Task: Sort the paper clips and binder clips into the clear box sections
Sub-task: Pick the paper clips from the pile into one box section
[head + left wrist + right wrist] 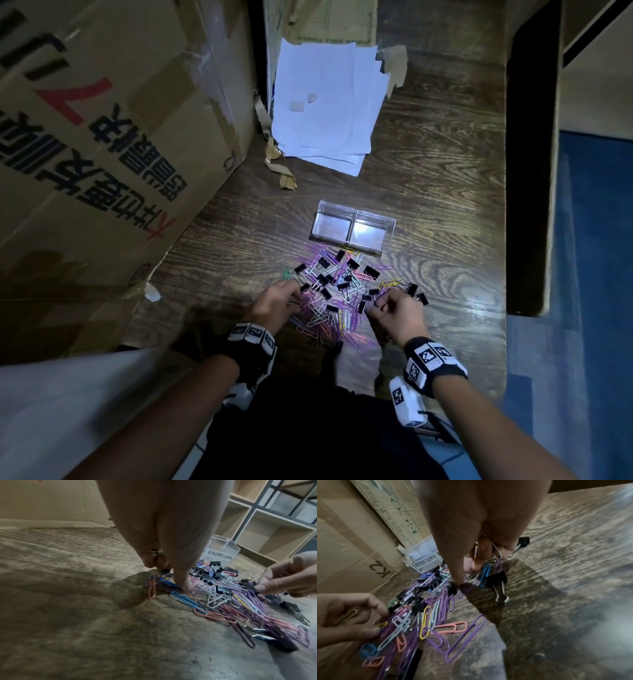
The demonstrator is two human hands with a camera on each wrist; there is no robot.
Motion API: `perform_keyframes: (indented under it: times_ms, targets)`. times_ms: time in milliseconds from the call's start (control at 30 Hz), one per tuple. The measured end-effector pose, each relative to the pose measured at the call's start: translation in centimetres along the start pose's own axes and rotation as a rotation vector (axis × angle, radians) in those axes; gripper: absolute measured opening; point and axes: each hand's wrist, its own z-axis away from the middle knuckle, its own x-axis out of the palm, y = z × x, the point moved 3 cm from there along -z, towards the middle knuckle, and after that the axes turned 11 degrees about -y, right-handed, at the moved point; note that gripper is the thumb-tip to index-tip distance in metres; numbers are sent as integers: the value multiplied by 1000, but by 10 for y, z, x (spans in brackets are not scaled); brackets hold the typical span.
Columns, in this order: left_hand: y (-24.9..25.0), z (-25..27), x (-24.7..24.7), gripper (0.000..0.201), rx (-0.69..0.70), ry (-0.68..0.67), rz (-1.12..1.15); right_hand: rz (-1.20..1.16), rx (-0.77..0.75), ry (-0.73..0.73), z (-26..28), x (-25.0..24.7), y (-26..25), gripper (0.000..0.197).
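Purple, pink and white paper clips (322, 318) lie tangled with black binder clips (352, 265) between your hands, so one lifted piece may drag others along. Your left hand (278, 303) curls over several paper clips, thumb down in the pile. Your right hand (399, 310) holds a few wire clips, forefinger probing. Beyond the heap, the clear box (352, 228) sits with both sections empty; its labels face you, so check them or you could drop into the wrong side.
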Motion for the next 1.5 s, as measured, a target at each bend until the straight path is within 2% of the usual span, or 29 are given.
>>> perform_keyframes:
  times_ms: [100,200,333,467,600,700,767,833,900,967,1067,1167,1300,1367,1500]
  targets:
    - [-4,-2,-2,20,-38,-22,5,43,-45,-160,3,8,-7,13]
    - [0,-2,-2,7,-39,-50,-100,67,-126,-182,8,14,-14,5]
    - [0,1,-1,17,76,61,79,180,-224,-257,9,20,-25,19]
    - [3,-2,-7,19,120,82,178,252,-180,-206,5,17,-28,8]
    - [2,-3,-10,15,30,124,259,270,-107,-149,5,11,-30,7]
    - [7,-5,-11,11,-30,113,288,360,-84,-148,6,13,-32,23]
    - [12,-6,-12,5,-61,95,315,367,-94,-132,8,15,-33,18]
    - [12,-7,-11,11,-133,83,395,356,-111,-113,8,18,-36,11]
    - [8,-8,-9,21,-209,88,522,357,-105,-118,9,19,-37,17]
    - [8,-9,-10,26,-243,101,633,305,-69,-143,8,18,-36,21]
    - [7,-8,-11,17,-299,103,709,168,-18,-135,7,12,-31,19]
    - [3,-7,-10,12,-329,93,708,136,-31,-140,6,9,-24,16]
    - [1,-6,-7,20,-333,47,663,263,-104,-156,4,10,-17,4]
    - [5,-5,-9,18,-325,58,632,321,-116,-178,5,13,-18,7]
    - [18,-7,-15,14,-236,59,468,177,-61,-163,9,11,-18,8]
